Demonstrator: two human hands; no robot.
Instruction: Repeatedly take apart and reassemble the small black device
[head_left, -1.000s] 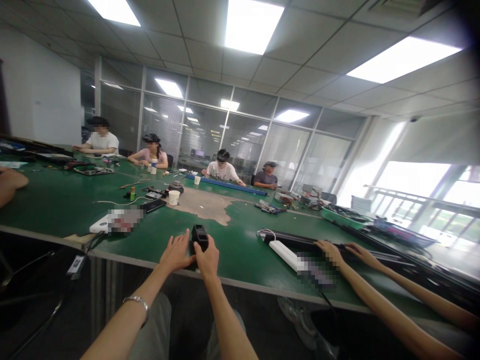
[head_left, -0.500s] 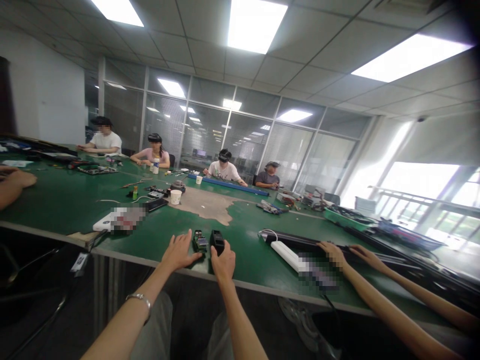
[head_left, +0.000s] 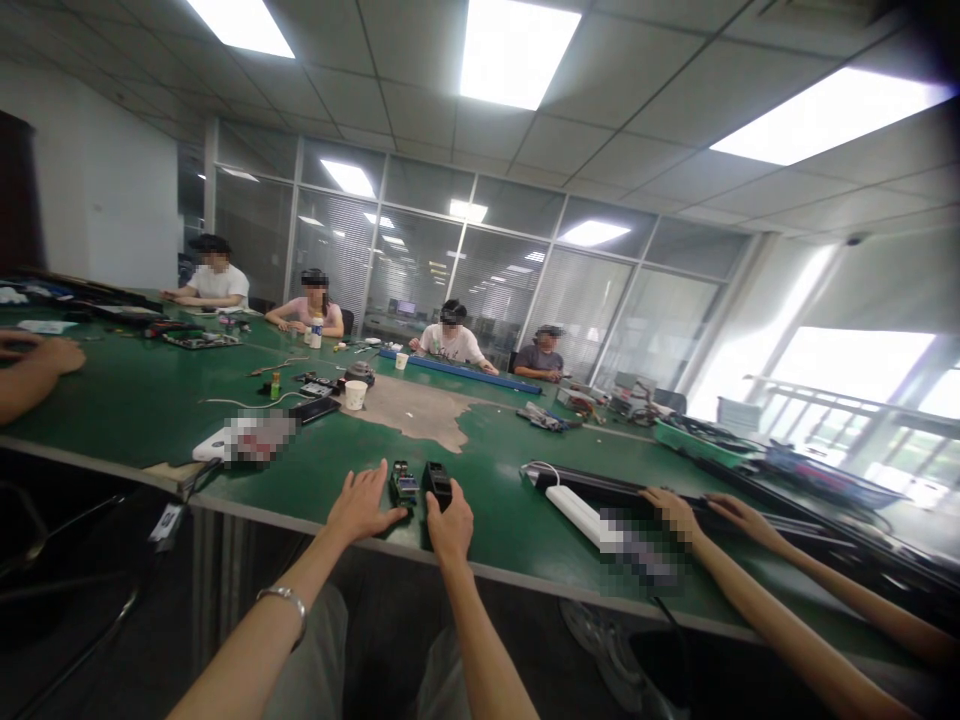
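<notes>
On the green table, near its front edge, my left hand [head_left: 361, 508] lies with its fingers spread, just left of a small circuit-board device [head_left: 403, 485]. The thumb reaches to the lower end of that board. My right hand [head_left: 451, 524] is wrapped round the near end of a black plastic piece [head_left: 436, 482], which stands just right of the board with a small gap between them.
A paper cup [head_left: 355, 395] and small parts lie beyond my left hand. White power strips [head_left: 576, 513] rest on both sides. At the right, another person's hands [head_left: 673, 516] touch long black bars. Several people sit across the table.
The whole view has shifted slightly. My hands, the board and the black piece keep nearly the same places relative to each other.
</notes>
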